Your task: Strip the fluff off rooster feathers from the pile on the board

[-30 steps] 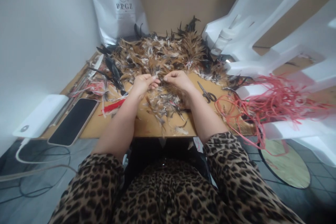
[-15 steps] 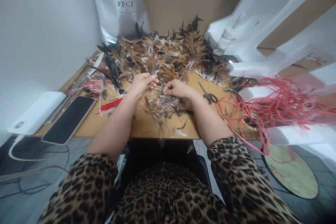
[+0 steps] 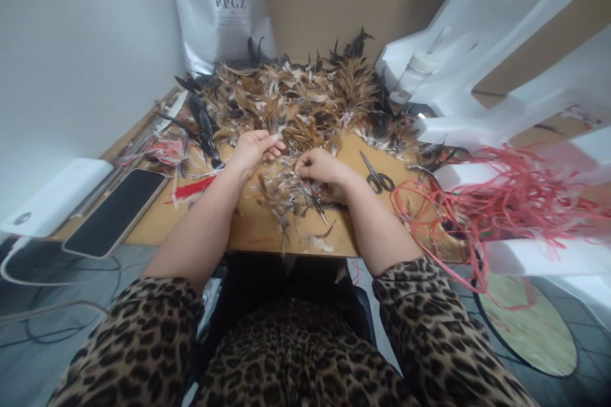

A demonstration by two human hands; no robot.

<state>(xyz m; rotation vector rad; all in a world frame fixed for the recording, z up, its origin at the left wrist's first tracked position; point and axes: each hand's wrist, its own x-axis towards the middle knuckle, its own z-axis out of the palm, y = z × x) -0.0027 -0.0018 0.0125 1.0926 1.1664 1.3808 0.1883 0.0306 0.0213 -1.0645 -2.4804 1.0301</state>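
A wide heap of brown, white and black feathers (image 3: 296, 98) covers the back of the wooden table. At its near edge, my left hand (image 3: 256, 151) is closed, thumb pressed against the curled fingers. What that pinch holds, if anything, is too small to make out. A little to the right, my right hand (image 3: 321, 168) is closed too, fingertips pinched and turned down over a smaller pile of loose feathers (image 3: 286, 194). Its fingers hide whatever lies between them. The two hands are a short gap apart. Dark-handled scissors (image 3: 377, 173) lie beside my right wrist.
On the left are a phone (image 3: 116, 213), a white power bank (image 3: 57, 194) with a cable, and red strips (image 3: 193, 188). Tangled pink ribbon (image 3: 515, 197) spreads over the right side. A white bag (image 3: 224, 19) stands behind; a round green-topped stool (image 3: 529, 324) is below right.
The whole view has shifted slightly. Both hands keep nearly the same pinched pose at the feathers; my right fingers have drawn in a little. Nothing else has visibly moved.
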